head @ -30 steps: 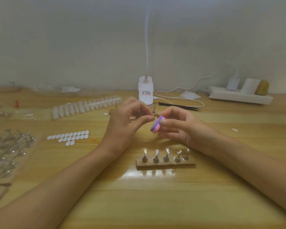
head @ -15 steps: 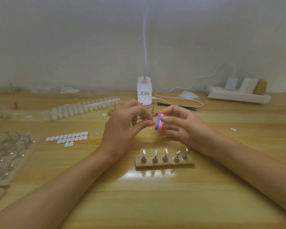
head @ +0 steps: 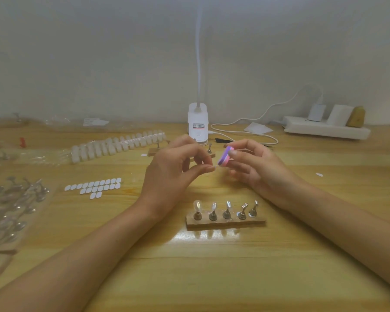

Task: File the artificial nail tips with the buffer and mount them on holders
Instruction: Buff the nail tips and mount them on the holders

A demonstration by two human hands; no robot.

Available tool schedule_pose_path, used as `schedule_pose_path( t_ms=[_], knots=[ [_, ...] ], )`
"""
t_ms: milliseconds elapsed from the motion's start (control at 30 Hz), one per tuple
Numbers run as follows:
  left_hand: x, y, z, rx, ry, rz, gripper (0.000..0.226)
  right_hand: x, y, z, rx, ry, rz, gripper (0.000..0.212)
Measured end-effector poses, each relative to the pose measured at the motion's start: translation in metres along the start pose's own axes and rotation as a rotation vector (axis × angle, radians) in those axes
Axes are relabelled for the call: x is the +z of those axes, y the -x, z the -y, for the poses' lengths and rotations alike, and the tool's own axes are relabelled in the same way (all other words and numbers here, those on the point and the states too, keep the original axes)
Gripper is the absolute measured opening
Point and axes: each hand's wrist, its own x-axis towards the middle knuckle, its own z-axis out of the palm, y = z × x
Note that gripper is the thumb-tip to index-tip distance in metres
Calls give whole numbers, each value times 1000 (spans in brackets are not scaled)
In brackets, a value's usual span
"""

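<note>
At the far left, a clear bag of metal holders (head: 11, 199) lies on the wooden table (head: 212, 278). Next to it is a group of small white oval stickers (head: 94, 187), and behind them a long strip of nail tips (head: 117, 145). The left hand (head: 176, 174) pinches a small clear nail tip (head: 216, 168) between thumb and forefinger (it is hardly visible). Its edge touches the buffer (head: 225, 157), a pink and purple block that the right hand (head: 254, 170) grasps with curled fingers, above the table. In front of both hands stands a wooden base (head: 225, 222) with five metal holders; the leftmost carries a clear tip. Behind are a white lamp base (head: 198, 124) and, far right, a power strip (head: 327, 130).
</note>
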Motion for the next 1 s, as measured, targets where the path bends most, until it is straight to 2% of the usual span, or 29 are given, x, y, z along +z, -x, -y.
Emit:
schedule_pose_path(
  t_ms=[100, 200, 267, 367, 467, 567, 700, 800, 933, 1000],
  knots=[
    [0, -1, 1, -20, -3, -18, 9, 3, 3, 0, 1, 134, 116, 17],
    [1, 0, -1, -8, -3, 13, 9, 3, 1, -1, -62, 42, -12, 16],
    [1, -1, 0, -14, 2, -5, 10, 0, -1, -2, -54, 49, -37, 13],
    [0, -1, 1, -35, -6, -46, 10, 5, 2, -3, -32, 265, 101, 17],
    [1, -1, 1, -22, -18, -18, 10, 3, 1, -2, -69, 126, 1, 13],
    [1, -1, 2, -27, -27, -28, 10, 3, 2, -1, -48, 181, 80, 14],
    [2, -1, 1, -22, -29, -10, 9, 1, 0, -3, -79, 40, -21, 14],
    [1, -1, 1, -13, -42, -10, 10, 2, 1, 0, -46, 179, 95, 18],
    [2, -1, 1, -16, -38, 11, 10, 0, -2, -1, -62, 55, 1, 25],
    [1, 0, 0, -16, -38, -2, 9, 2, 0, 0, -25, 142, 89, 23]
  ],
)
